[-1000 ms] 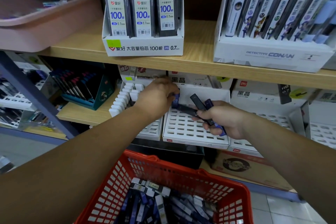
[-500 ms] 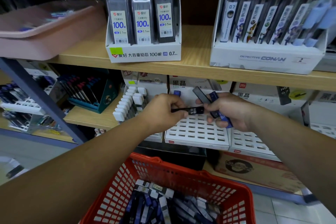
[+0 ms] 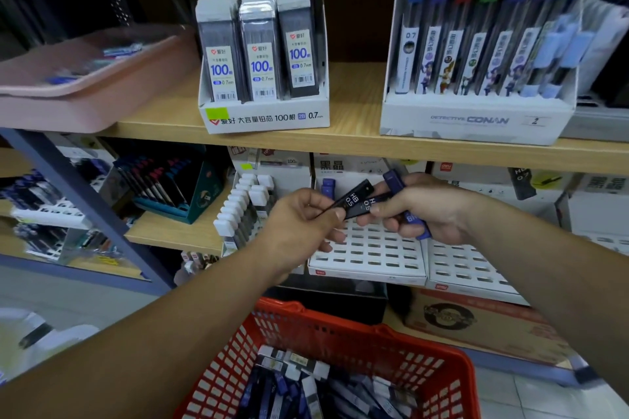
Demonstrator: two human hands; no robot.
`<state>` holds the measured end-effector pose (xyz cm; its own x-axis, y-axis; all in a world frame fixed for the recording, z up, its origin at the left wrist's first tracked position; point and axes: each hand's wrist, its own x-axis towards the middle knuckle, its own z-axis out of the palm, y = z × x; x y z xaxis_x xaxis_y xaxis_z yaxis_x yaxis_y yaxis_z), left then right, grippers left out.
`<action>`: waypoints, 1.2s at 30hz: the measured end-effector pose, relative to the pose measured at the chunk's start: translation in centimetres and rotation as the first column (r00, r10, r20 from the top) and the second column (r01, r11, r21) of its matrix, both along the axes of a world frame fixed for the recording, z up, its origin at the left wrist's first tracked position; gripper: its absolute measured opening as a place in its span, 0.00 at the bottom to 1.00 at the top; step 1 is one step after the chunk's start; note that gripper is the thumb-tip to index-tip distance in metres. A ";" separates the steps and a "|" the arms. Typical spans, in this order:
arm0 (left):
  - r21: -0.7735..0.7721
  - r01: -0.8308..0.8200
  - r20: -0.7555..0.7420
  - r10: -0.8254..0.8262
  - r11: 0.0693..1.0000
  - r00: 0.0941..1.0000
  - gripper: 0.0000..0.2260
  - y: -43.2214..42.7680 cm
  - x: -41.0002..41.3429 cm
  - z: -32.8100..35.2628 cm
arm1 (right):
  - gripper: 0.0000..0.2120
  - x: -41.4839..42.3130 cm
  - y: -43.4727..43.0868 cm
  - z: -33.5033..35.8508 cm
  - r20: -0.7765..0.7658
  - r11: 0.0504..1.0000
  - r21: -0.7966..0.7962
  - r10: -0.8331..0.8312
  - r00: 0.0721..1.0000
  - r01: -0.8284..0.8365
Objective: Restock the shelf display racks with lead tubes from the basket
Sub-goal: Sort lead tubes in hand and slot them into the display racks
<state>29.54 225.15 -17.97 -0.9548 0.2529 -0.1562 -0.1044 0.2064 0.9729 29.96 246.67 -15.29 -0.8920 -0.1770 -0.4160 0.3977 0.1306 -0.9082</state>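
Note:
My left hand (image 3: 303, 224) pinches the lower end of a black lead tube (image 3: 354, 199) marked HB 0.5, tilted up to the right. My right hand (image 3: 432, 211) grips several more tubes, black and blue (image 3: 413, 218), close against that one. Both hands hover over the white slotted display rack (image 3: 371, 252) on the lower shelf; one blue tube (image 3: 327, 186) stands at the rack's back left. Below, the red basket (image 3: 340, 337) holds a heap of lead tubes (image 3: 323, 388).
A second white slotted rack (image 3: 466, 269) sits to the right. A rack of white-capped tubes (image 3: 238, 214) stands left of the hands. The upper wooden shelf (image 3: 357, 133) carries a 0.7 mm lead box (image 3: 265, 116), a Conan pen display (image 3: 476, 119) and a pink tray (image 3: 85, 88).
My left hand drew back from the rack's rear left corner, leaving a blue tube there, met my right hand and took hold of a black tube, which now tilts upward.

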 end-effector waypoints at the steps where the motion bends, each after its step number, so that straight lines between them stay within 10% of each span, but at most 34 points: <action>1: 0.019 -0.002 0.014 0.001 1.000 1.000 0.07 -0.1 -0.1 0.0 | 0.15 0.0 0.1 -0.1 0.014 1.000 -0.010 -0.015 1.000 0.015; 30: 0.038 0.087 0.193 -0.093 0.995 0.977 0.12 -2.4 -1.3 -0.6 | 0.12 -0.8 -2.2 -2.1 -0.077 0.927 -0.097 -0.370 0.926 0.362; 36: -0.043 -0.075 0.171 0.081 0.996 0.982 0.12 -3.8 -2.0 -1.0 | 0.04 -1.5 -2.1 -1.4 -0.355 0.758 0.181 -0.543 0.761 0.626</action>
